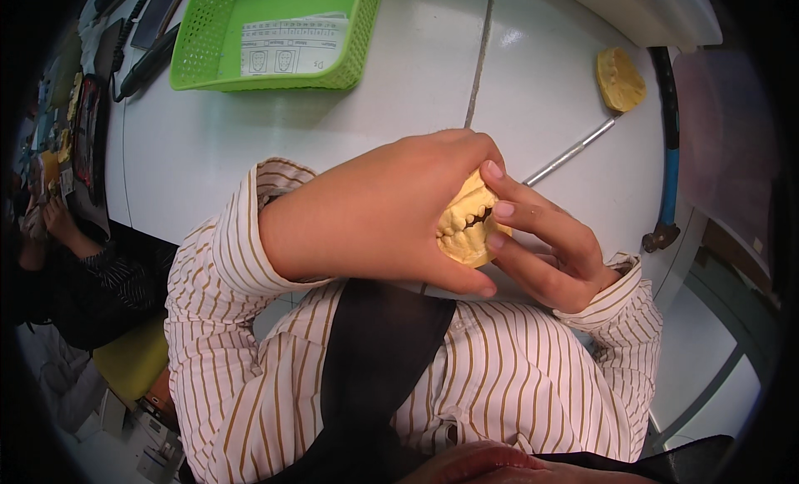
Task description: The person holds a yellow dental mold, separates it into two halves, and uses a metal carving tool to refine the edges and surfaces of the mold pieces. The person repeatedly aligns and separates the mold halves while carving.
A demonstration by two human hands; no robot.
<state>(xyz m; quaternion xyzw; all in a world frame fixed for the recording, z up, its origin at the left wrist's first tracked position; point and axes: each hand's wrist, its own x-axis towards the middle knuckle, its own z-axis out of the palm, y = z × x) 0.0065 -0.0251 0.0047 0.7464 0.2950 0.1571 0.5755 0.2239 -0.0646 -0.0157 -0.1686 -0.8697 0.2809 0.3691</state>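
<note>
Two bare hands hold a yellow dental cast at the near side of the white table (399, 101): the left hand (383, 205) is curled around its left side, thumb nearest the body, while the right hand (558, 259), half open with fingers bent, presses fingertips to its right side. A jagged dark gap shows among the teeth. To the right lies a blue-handled hammer (669, 176). Farther off, a silver rod (574, 149) slants toward a second yellow cast (621, 80); at far left, a green basket (275, 83) holds printed papers (295, 47).
</note>
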